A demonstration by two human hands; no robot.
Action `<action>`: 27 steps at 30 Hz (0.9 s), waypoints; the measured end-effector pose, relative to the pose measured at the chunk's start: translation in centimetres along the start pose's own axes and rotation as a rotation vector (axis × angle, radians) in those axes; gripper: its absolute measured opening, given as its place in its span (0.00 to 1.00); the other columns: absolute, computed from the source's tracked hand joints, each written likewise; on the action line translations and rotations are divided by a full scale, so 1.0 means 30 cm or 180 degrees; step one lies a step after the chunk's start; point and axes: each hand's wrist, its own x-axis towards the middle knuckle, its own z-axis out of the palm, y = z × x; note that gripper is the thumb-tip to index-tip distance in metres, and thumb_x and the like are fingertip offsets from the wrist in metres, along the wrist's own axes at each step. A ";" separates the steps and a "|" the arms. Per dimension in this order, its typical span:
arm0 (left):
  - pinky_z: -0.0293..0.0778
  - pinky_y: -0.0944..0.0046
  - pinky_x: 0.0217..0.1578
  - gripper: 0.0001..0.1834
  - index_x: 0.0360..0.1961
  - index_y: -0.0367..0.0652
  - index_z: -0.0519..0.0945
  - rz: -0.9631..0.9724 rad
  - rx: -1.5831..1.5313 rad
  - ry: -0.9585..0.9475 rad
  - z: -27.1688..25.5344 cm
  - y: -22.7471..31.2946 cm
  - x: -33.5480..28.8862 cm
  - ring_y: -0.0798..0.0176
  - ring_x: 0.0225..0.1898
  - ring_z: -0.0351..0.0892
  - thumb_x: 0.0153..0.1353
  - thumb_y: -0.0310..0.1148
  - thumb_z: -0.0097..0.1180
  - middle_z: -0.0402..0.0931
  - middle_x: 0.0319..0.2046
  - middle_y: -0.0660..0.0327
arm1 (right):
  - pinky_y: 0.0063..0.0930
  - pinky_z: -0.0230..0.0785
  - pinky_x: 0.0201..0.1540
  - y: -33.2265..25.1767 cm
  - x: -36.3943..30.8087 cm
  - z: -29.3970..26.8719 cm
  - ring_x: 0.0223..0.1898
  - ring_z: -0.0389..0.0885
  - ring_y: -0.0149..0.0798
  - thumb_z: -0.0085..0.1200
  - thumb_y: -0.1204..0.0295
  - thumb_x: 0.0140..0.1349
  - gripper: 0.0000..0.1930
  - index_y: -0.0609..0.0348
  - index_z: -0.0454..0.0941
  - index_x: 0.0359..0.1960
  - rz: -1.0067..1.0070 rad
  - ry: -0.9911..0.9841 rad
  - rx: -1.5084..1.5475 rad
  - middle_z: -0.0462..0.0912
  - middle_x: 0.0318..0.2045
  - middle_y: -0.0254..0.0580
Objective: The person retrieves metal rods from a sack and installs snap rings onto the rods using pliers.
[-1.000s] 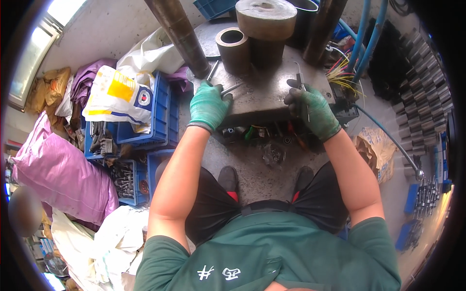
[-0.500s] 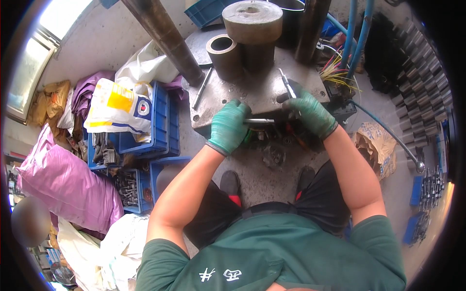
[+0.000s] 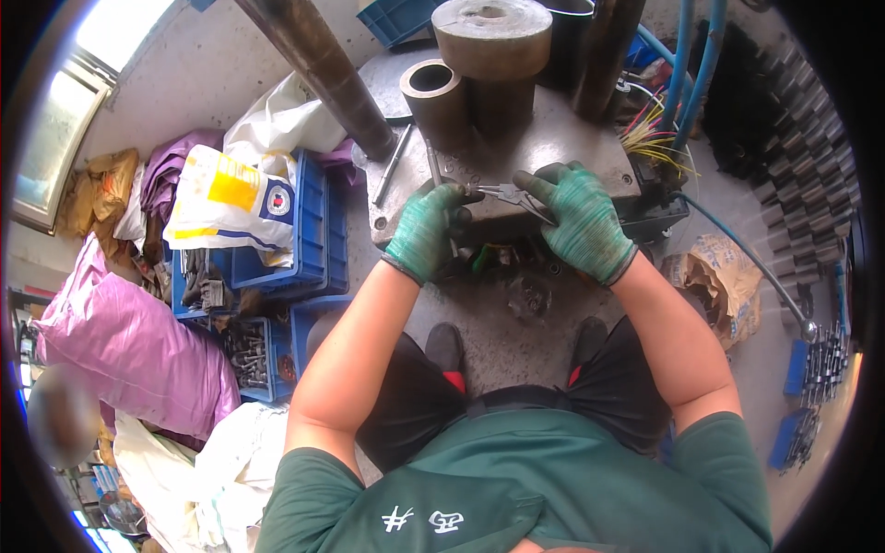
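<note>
Both my hands wear green gloves with dark fingertips and work over the front edge of a grey metal plate (image 3: 590, 152). My left hand (image 3: 417, 232) is closed around a slim metal rod (image 3: 433, 164), whose upper end sticks out above the fingers. In my right hand (image 3: 590, 226) are pliers (image 3: 509, 193), their handles against the palm. The pliers' jaws point left and meet the rod area by my left fingertips; the exact contact is too small to make out. Another slim metal rod (image 3: 394, 164) lies on the plate, left of my left hand.
A hollow metal cylinder (image 3: 438, 111) and a thick round block (image 3: 493, 46) stand on the plate between two dark columns (image 3: 323, 74). Blue crates (image 3: 318, 230) and a purple sack (image 3: 138, 341) are at the left. Coloured wires (image 3: 656, 138) and a brown paper bag (image 3: 724, 281) are at the right.
The rod in my left hand has turned from lying sideways to pointing away from me. The pliers have swung from pointing away to pointing left, and their jaws are now at my left fingers.
</note>
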 end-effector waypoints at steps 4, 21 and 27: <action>0.65 0.73 0.21 0.02 0.41 0.46 0.74 -0.0063 -0.0061 0.0028 -0.004 0.002 0.001 0.72 0.25 0.71 0.70 0.29 0.53 0.80 0.37 0.59 | 0.44 0.76 0.54 -0.009 0.004 0.015 0.48 0.81 0.54 0.69 0.76 0.48 0.31 0.51 0.84 0.59 -0.0046 0.0035 0.0062 0.85 0.47 0.46; 0.67 0.72 0.22 0.04 0.42 0.45 0.75 0.0184 -0.0109 0.0049 0.001 -0.018 -0.005 0.71 0.26 0.73 0.69 0.29 0.56 0.79 0.35 0.62 | 0.44 0.78 0.54 -0.025 0.005 0.011 0.49 0.82 0.54 0.67 0.77 0.49 0.31 0.50 0.84 0.60 0.0006 0.0009 0.0074 0.86 0.48 0.47; 0.73 0.69 0.27 0.12 0.52 0.38 0.78 0.0562 0.0710 -0.0208 0.016 0.006 -0.041 0.71 0.30 0.76 0.72 0.32 0.53 0.83 0.43 0.58 | 0.45 0.79 0.50 -0.033 0.012 -0.016 0.45 0.85 0.55 0.61 0.78 0.55 0.26 0.53 0.84 0.59 0.0493 -0.0322 0.0239 0.86 0.44 0.52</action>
